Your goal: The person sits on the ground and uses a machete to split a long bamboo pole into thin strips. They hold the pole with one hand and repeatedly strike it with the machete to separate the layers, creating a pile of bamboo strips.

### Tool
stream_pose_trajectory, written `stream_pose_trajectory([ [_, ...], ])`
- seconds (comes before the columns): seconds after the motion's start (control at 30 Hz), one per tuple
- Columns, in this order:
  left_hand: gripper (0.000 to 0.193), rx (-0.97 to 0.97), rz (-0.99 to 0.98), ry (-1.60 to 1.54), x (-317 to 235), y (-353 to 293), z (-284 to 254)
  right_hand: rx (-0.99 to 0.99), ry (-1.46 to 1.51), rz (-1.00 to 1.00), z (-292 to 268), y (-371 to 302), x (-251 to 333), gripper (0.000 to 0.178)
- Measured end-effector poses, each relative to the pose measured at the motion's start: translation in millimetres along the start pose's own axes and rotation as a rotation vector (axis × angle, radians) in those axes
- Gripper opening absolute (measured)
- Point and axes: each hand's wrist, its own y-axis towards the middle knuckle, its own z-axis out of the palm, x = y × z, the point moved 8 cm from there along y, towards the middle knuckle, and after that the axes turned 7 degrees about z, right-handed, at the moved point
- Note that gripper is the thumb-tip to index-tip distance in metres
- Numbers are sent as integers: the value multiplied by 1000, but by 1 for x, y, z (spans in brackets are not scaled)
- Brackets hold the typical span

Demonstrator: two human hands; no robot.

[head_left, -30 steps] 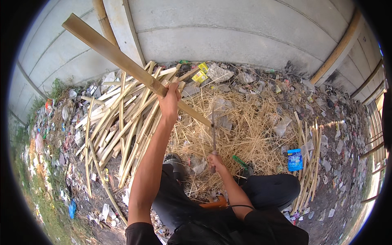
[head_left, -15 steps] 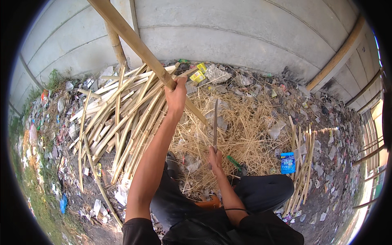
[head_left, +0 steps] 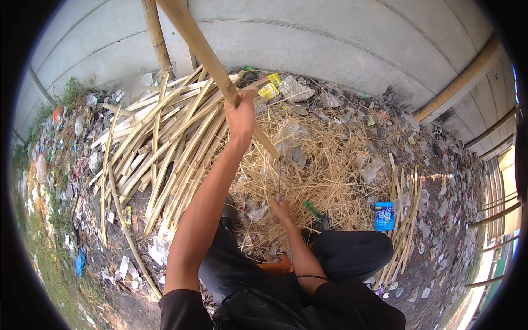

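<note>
Split strips (head_left: 159, 144) lie piled at my left. A long bamboo piece (head_left: 204, 55) slants down rightward, the fingers of my left hand (head_left: 241, 117) wrapped around it. My right hand's (head_left: 281, 211) fingers grip a thin-bladed knife (head_left: 280, 179), its blade at the piece's lower end. Pale shavings (head_left: 335, 151) spread beyond; farther right, a blue packet (head_left: 384, 216) lies beside more strips (head_left: 406, 220).

Head-worn fisheye view from above, facing down and slightly forward: left hand (head_left: 240, 117) and right hand (head_left: 281, 210) fairly near, straw (head_left: 335, 165) below, wall (head_left: 330, 52) across the top.
</note>
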Motion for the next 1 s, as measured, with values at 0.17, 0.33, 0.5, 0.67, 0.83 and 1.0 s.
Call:
stream_pose_trajectory([
  [0.17, 41, 31, -41, -44, -1, 18, -13, 156, 349, 184, 19, 16, -21, 19],
  [0.33, 42, 43, -43, -63, 6, 18, -6, 583, 724, 267, 16, 24, -34, 22],
  [0.5, 41, 19, -3, -88, 7, 20, -10, 47, 439, 93, -5, -6, 13, 29],
  [0.67, 40, 13, -12, -47, -1, 16, -12, 78, 722, -450, -51, -64, 180, 23],
  [0.83, 40, 31, -29, -63, 4, 15, -12, 9, 815, -958, -110, -139, 277, 23],
  [1.0, 38, 93, -45, -127, -10, 3, 34, -328, 325, -537, -65, 51, -1, 20],
])
